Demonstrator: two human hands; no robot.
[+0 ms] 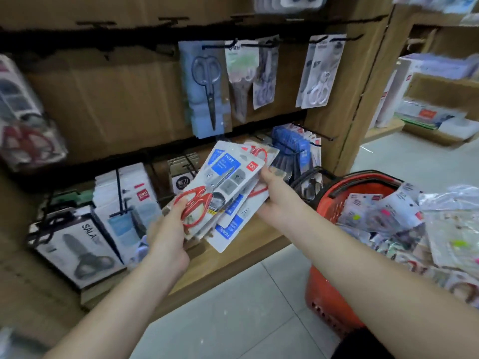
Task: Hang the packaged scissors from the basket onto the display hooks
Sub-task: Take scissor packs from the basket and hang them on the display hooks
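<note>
I hold a fanned stack of packaged scissors (228,182) with red handles on white and blue cards, in front of the lower shelf. My left hand (168,234) grips the stack's lower left end, thumb on the red handles. My right hand (272,193) pinches the right edge of the stack. The red basket (334,200) stands on the floor at the right, filled with several more packs (383,213). Black display hooks (259,44) on the upper rail carry hanging scissor packs (204,89); rail hooks (96,23) further left look bare.
Boxed scissors (77,244) and white packs (127,193) hang on the lower row at the left. Blue packs (293,146) hang at the lower right. The wooden shelf ledge (233,257) juts out below my hands. Grey tiled floor (233,320) lies beneath.
</note>
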